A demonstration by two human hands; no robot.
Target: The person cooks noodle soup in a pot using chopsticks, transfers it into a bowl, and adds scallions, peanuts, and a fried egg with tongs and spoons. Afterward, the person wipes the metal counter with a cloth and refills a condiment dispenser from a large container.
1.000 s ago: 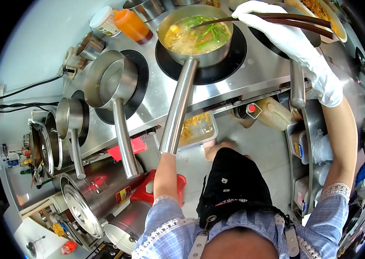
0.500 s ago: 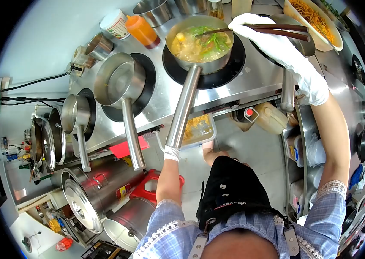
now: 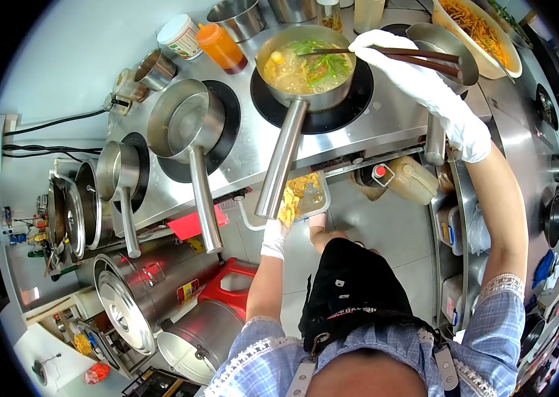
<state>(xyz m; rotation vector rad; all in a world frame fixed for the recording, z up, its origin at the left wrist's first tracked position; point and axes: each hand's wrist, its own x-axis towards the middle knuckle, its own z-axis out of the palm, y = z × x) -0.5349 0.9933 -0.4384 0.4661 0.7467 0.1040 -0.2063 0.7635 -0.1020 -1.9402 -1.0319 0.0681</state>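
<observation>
My gloved right hand [image 3: 401, 69] grips a pair of dark brown chopsticks [image 3: 418, 51] above the stove, their tips reaching into a steel saucepan [image 3: 324, 102]. Broth with leafy greens [image 3: 329, 65] and a round yellowish piece fills that pan. Down below the counter edge, my gloved left hand [image 3: 275, 239] is closed around a bunch of yellow, crisp-looking food pieces [image 3: 288, 208]. It is beside the end of the saucepan's long handle [image 3: 282, 165]. More such pieces lie in a clear plastic tub [image 3: 319, 205] under the counter. My left fingers are partly hidden by the food.
Two other saucepans [image 3: 187, 126] [image 3: 117, 169] stand on burners to the left, handles jutting over the edge. Another pan [image 3: 461, 59] sits at right, near a bin of orange-brown strips [image 3: 474, 30]. An orange squeeze bottle [image 3: 220, 47] stands behind; a red stool [image 3: 230, 288] is below.
My left hand has moved slightly right from beneath the handle's end, and yellow pieces now show in it. My right hand has shifted a little left, with the chopsticks still in the saucepan.
</observation>
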